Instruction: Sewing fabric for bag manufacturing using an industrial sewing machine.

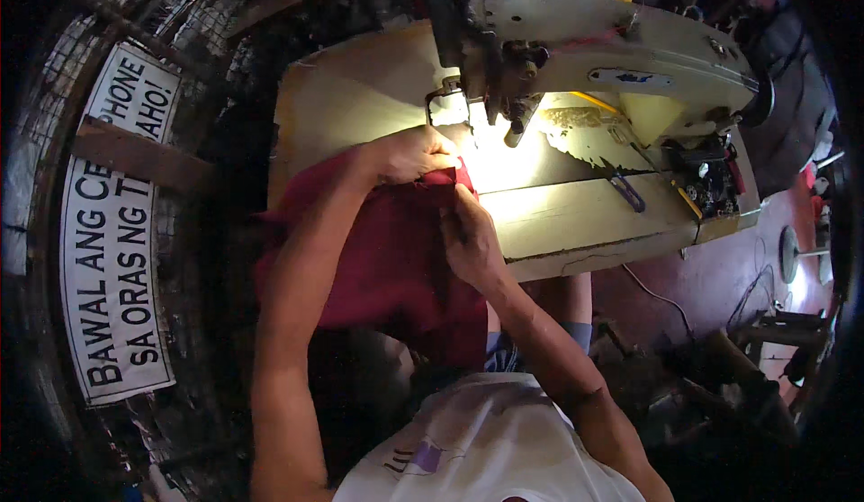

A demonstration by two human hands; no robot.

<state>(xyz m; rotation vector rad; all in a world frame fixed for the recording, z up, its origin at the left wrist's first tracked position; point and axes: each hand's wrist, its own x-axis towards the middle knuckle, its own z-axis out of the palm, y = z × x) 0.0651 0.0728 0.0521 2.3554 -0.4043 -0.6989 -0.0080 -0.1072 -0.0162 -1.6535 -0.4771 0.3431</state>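
From here I see the left hand (405,154) and right hand (474,239), close together, pinching red cloth (378,264) beside the sewing machine (621,48); probably aligning a fold, which calls for flat, steady guiding.

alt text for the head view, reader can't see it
A person's left hand and right hand pinch dark red fabric at a lit white sewing machine. Blue-handled thread snips lie on the tabletop to the right; a white sign with black lettering is far left.
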